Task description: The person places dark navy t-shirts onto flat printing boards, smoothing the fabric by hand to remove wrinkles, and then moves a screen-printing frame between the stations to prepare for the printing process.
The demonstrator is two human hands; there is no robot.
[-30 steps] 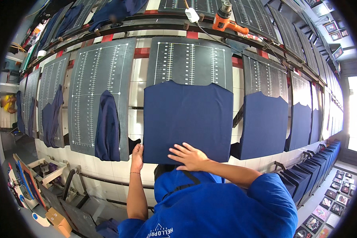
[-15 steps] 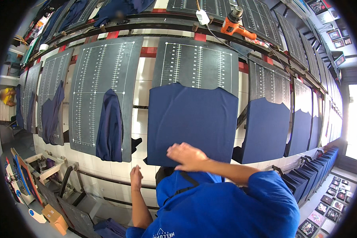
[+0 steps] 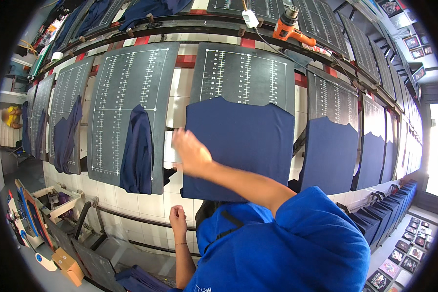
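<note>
two hands work at a row of dark printing boards hung along a tiled wall. the right hand (image 3: 192,153) is blurred, lifted at the left edge of a navy shirt (image 3: 238,146) spread flat over the middle board (image 3: 246,73); whether it touches the cloth cannot be told, and its grip looks loose, holding nothing. the left hand (image 3: 177,215) sits lower, below the boards, curled in a clenched grip; nothing can be seen inside it. the shirt's lower hem is hidden behind the person's blue top (image 3: 287,248) and right forearm.

six boards can be counted clearly before the row shrinks into the rim at both ends, where the count is lost. three flat shirts show to the right, including the middle one; the next shirt (image 3: 328,153) is cut off at its foot by stacked dark garments (image 3: 389,207). one bunched shirt (image 3: 137,148) hangs on the board left of middle, another bunched shirt (image 3: 65,134) further left. one orange drill (image 3: 289,27) and one white plug block (image 3: 250,18) lie on the rail above.
</note>
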